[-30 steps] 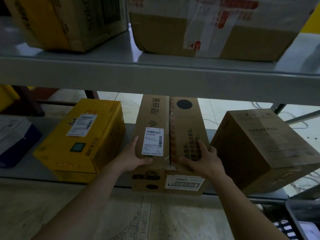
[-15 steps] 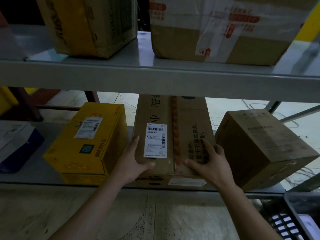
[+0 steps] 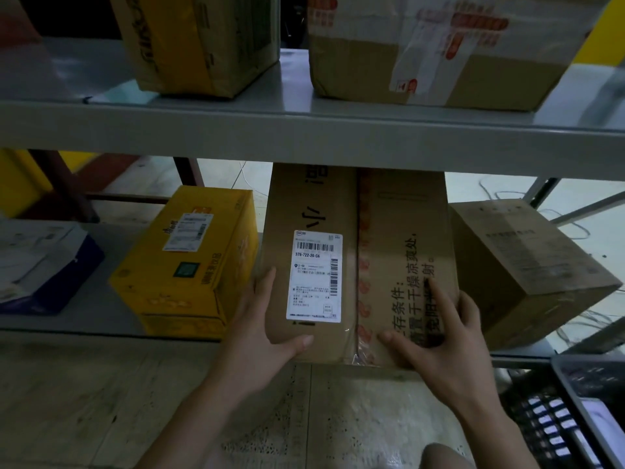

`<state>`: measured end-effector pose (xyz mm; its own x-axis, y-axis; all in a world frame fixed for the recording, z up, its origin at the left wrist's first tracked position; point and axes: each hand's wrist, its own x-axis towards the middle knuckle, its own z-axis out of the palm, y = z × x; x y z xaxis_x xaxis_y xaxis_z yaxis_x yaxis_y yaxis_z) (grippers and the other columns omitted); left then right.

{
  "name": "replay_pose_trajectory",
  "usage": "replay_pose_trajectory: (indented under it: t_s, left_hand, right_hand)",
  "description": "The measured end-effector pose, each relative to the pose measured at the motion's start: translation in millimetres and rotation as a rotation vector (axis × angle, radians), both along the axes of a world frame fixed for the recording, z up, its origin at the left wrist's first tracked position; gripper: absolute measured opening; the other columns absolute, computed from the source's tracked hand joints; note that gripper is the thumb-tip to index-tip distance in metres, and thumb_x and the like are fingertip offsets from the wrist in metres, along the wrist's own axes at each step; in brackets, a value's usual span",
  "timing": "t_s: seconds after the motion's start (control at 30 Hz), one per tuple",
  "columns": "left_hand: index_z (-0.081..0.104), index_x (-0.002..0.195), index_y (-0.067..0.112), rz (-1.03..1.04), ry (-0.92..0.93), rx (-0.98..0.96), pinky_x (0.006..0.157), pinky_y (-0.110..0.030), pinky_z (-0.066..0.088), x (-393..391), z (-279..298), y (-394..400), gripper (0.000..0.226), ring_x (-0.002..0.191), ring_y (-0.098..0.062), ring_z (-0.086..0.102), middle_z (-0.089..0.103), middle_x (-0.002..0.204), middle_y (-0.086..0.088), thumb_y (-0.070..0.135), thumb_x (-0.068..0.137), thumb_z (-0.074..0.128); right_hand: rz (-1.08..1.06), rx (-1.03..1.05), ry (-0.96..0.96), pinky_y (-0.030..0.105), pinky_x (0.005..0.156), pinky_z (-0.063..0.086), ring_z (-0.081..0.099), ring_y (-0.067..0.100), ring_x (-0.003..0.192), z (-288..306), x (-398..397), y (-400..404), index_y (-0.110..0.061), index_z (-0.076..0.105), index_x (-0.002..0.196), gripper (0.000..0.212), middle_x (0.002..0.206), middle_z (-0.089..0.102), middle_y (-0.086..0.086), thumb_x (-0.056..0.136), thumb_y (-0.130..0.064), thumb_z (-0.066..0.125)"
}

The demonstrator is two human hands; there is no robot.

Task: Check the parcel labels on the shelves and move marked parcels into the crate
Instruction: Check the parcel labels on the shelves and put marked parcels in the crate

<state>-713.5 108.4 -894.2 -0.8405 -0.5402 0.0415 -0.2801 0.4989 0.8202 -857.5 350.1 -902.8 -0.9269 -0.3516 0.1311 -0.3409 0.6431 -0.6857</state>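
Observation:
A long brown cardboard parcel (image 3: 389,231) with a white barcode label (image 3: 314,275) on its top juts out past the front edge of the lower shelf (image 3: 84,313). My left hand (image 3: 263,330) grips its left near corner, thumb on top below the label. My right hand (image 3: 439,336) holds the right near corner, fingers spread over the printed text. The parcel's far end is hidden under the upper shelf (image 3: 304,137). A dark slatted crate (image 3: 575,411) shows at the bottom right.
A yellow box (image 3: 189,265) with a label stands left of the held parcel, a plain brown box (image 3: 527,265) right of it, a white and blue package (image 3: 40,265) at far left. Two large cartons (image 3: 439,52) sit on the upper shelf. Tiled floor lies below.
The brown parcel has slid toward me out of the shelf, both hands still on its near corners. Its front face has dropped out of sight and the top label is closer.

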Motion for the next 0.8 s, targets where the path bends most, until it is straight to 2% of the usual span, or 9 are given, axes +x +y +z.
replay_pose_trajectory:
  t_s: [0.13,0.3,0.57,0.7,0.8]
  left_hand:
    - [-0.002,0.150,0.056,0.010,-0.013,-0.004,0.120,-0.035,0.015,11.7,-0.9,9.7,0.116,0.145,0.000,0.003,-0.006,0.161,0.025,0.046,0.072,0.083]
    - [-0.004,0.148,0.057,-0.007,0.007,-0.006,0.118,-0.031,0.015,21.0,0.2,17.7,0.116,0.137,0.008,0.004,-0.002,0.150,0.035,0.045,0.072,0.083]
    - [-0.007,0.145,0.060,-0.002,-0.003,-0.026,0.119,-0.035,0.019,27.5,3.5,21.3,0.116,0.145,-0.002,0.009,-0.004,0.158,0.029,0.048,0.072,0.082]
    - [-0.010,0.140,0.064,-0.012,0.007,-0.038,0.119,-0.034,0.018,28.6,2.6,22.3,0.116,0.146,-0.001,0.006,-0.006,0.159,0.028,0.050,0.071,0.081]
    - [-0.007,0.145,0.060,-0.008,0.014,-0.036,0.117,-0.032,0.017,28.6,2.1,22.6,0.116,0.143,0.001,0.007,-0.004,0.159,0.027,0.048,0.072,0.082]
  right_hand:
    - [-0.005,-0.016,0.020,0.053,0.104,0.047,0.034,0.027,0.140,2.0,11.3,8.8,-0.055,0.022,0.146,0.111,0.159,0.013,-0.008,0.050,-0.082,0.069]
    - [-0.011,-0.027,0.042,0.055,0.102,0.048,0.034,0.029,0.139,1.8,20.4,16.4,-0.053,0.025,0.146,0.110,0.158,0.016,-0.004,0.049,-0.083,0.068]
    - [-0.016,-0.025,0.038,0.050,0.103,0.048,0.035,0.025,0.138,3.4,28.0,19.9,-0.051,0.025,0.146,0.110,0.157,0.014,-0.009,0.050,-0.079,0.070]
    - [-0.027,-0.019,0.034,0.047,0.104,0.046,0.033,0.024,0.139,3.5,30.6,20.8,-0.047,0.026,0.148,0.111,0.158,0.014,-0.007,0.051,-0.077,0.071]
    - [-0.028,-0.019,0.033,0.049,0.104,0.047,0.033,0.025,0.139,3.3,31.0,21.5,-0.049,0.024,0.148,0.112,0.158,0.013,-0.007,0.050,-0.079,0.069]
